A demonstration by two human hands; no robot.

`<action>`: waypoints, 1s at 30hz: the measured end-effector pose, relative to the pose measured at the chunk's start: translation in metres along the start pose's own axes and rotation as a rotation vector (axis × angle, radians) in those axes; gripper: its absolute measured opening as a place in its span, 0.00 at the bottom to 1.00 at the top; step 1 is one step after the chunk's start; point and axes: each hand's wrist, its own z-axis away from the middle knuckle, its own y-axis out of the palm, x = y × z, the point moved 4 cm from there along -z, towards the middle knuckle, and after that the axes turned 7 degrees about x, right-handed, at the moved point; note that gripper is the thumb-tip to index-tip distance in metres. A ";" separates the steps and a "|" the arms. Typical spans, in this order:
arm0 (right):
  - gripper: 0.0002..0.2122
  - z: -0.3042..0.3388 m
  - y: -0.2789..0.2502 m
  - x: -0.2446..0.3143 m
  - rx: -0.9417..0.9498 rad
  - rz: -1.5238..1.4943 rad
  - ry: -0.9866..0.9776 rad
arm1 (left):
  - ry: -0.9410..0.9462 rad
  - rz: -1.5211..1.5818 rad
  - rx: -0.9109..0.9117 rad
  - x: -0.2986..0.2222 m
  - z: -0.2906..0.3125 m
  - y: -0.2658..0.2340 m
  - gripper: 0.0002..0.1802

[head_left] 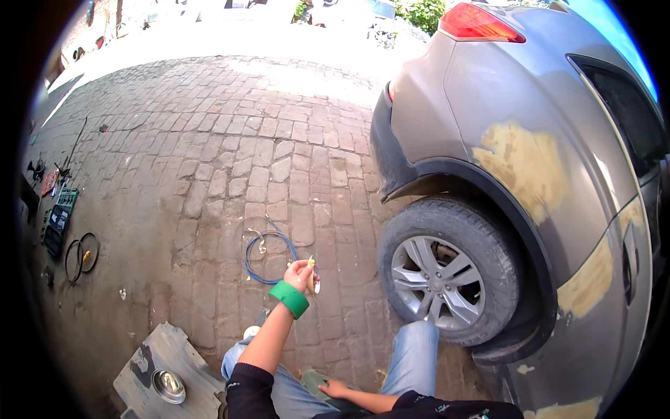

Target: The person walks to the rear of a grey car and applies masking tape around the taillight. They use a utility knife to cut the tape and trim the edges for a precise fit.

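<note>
My left hand [299, 274] is raised in front of my knees, its fingers pinched on a small crumpled piece of yellowish strip [311, 278] with a pale end. What exactly the piece is cannot be made out. Around my left wrist sits a green tape roll [290, 299], worn like a bracelet. Lower down, between my jeans-clad legs, my right hand [336, 389] rests with fingers stretched out against a grey-green surface [315, 383], partly hidden by my arm and leg. Nothing shows in that hand.
Close on the right stands a grey-brown car [440, 105] with tan filler patches [523, 164] and a rear wheel [450, 272]. A coiled blue hose [248, 260] lies on the brick ground. At left are a metal bowl [168, 386] on a worn board [132, 380], a toolbox [59, 220] and a black coil [72, 261].
</note>
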 end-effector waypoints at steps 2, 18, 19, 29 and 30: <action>0.30 0.034 -0.031 0.024 -0.102 0.111 -0.092 | 0.067 -0.048 0.018 -0.013 0.009 -0.005 0.13; 0.34 0.063 -0.024 0.042 -0.091 0.319 -0.309 | 0.108 -0.330 -0.121 -0.034 0.035 -0.030 0.09; 0.33 0.058 -0.028 0.038 -0.091 0.326 -0.315 | 0.119 -0.341 -0.122 -0.035 0.035 -0.025 0.09; 0.31 0.058 -0.065 0.068 -0.278 0.222 -0.622 | 0.207 -0.298 -0.184 0.017 0.137 -0.010 0.10; 0.31 0.069 -0.077 0.079 -0.450 0.057 -0.696 | 0.175 -0.244 -0.185 0.026 0.155 -0.005 0.11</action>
